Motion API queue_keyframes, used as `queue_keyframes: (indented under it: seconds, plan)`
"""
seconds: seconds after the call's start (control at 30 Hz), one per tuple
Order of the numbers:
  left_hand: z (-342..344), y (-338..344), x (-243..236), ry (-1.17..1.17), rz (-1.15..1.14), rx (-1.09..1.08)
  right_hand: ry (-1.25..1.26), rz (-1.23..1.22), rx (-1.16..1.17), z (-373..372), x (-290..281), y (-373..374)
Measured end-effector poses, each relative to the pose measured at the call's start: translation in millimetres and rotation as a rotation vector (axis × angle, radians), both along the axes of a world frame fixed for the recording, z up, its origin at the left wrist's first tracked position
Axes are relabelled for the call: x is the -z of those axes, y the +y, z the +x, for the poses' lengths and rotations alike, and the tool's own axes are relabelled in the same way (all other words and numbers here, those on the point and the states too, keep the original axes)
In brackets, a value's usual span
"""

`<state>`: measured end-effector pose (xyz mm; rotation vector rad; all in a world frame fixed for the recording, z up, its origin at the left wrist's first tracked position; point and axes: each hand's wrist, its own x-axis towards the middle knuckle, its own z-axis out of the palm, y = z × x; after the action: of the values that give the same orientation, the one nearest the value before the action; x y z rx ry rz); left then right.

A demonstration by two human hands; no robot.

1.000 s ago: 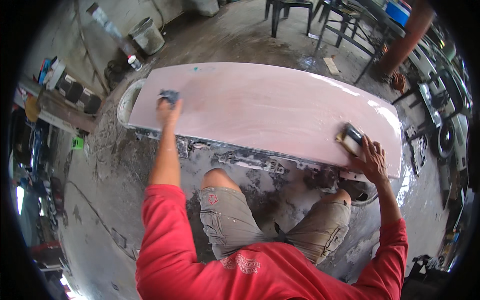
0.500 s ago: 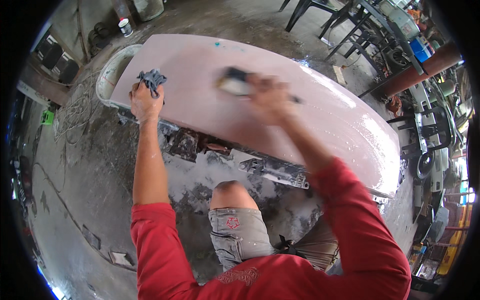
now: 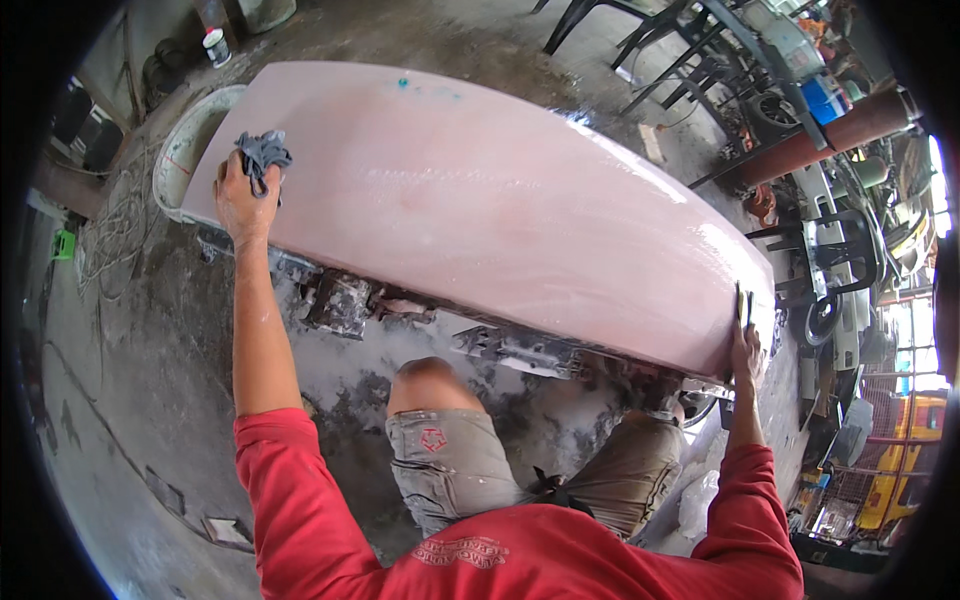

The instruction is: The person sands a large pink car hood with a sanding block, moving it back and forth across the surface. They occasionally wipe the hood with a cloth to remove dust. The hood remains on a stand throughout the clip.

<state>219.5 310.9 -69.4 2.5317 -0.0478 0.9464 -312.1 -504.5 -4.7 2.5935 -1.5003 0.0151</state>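
Note:
A large curved car body panel [image 3: 460, 220], coated dull pink and wet in places, lies across the view in front of my knees. My left hand [image 3: 247, 205] is at its left end, fingers closed round a crumpled grey-blue rag [image 3: 263, 155] that rests on the surface. At the panel's far right end, my right hand [image 3: 746, 352] grips a dark, flat sanding block [image 3: 741, 303], seen nearly edge-on against the curved side. Streaks of foamy water run over the panel's upper middle.
Behind the panel's left end stands a pale tub [image 3: 180, 160]. A white can [image 3: 216, 48] is farther back. Black plastic chairs [image 3: 840, 250], a rusty red pipe [image 3: 820, 140] and stacked parts crowd the right. Cords [image 3: 120, 235] lie on the wet concrete floor at left.
My right hand has swept from the panel's middle to its right end with the sanding block. The left hand still holds the rag at the left end. The whole view has shifted slightly.

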Motion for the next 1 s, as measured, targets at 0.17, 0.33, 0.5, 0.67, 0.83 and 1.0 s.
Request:
queue_keyframes:
  seconds: [0.17, 0.33, 0.5, 0.67, 0.83, 1.0]
  plan:
    - [0, 3, 10, 0.002, 0.019, -0.03, -0.114, 0.145, -0.977, 253, 9, 261]
    - [3, 8, 6, -0.012, 0.004, 0.007, -0.204, 0.188, -1.251, 406, 36, 509]
    - [0, 12, 4, 0.013, 0.043, 0.056, -0.178, 0.248, -1.162, 297, 32, 318]
    - [-2, 3, 5, -0.001, 0.052, 0.024, -0.027, -0.065, -0.408, 119, -5, 43]
    - [-2, -2, 8, -0.012, 0.069, -0.057, -0.132, 0.154, -1.049, 250, 11, 208]
    - [-1, 7, 10, -0.041, -0.002, -0.005, -0.329, 0.15, -1.48, 398, 50, 575]
